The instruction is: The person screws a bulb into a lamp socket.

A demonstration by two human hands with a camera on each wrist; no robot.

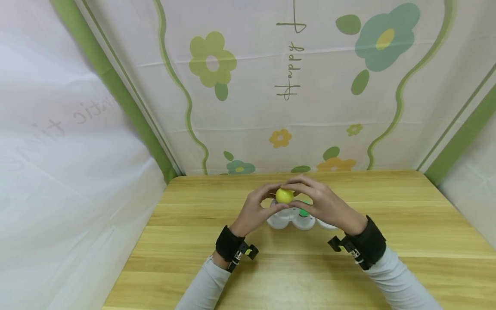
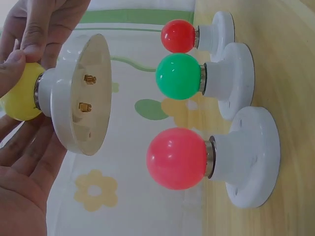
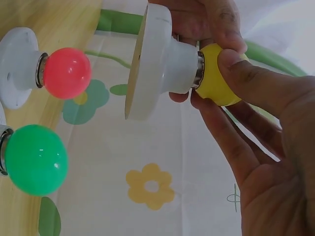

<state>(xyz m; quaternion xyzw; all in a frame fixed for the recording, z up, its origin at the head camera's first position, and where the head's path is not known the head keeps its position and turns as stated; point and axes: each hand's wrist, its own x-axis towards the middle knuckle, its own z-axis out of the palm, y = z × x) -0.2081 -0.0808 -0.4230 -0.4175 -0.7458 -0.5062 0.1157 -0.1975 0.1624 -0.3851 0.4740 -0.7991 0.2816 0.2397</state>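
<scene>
Both hands hold a yellow round bulb [image 1: 284,196] screwed into a white lamp holder [image 3: 179,66], raised above the table. My left hand [image 1: 256,209] pinches the bulb between thumb and fingers; some fingertips lie behind the holder's neck. From the other side, my right hand [image 1: 321,200] also grips the bulb with its thumb and fingers. Brass contacts [image 2: 86,107] show inside the holder's hollow underside in the left wrist view. Below stand a green bulb [image 2: 178,76], a pinkish-red bulb [image 2: 177,158] and a red bulb [image 2: 178,36], each in a white holder.
The holders stand in a row on the wooden table [image 1: 271,275], close beneath the hands. A white flowered curtain [image 1: 248,107] hangs behind the table's far edge, with another white cloth [image 1: 58,172] along the left side.
</scene>
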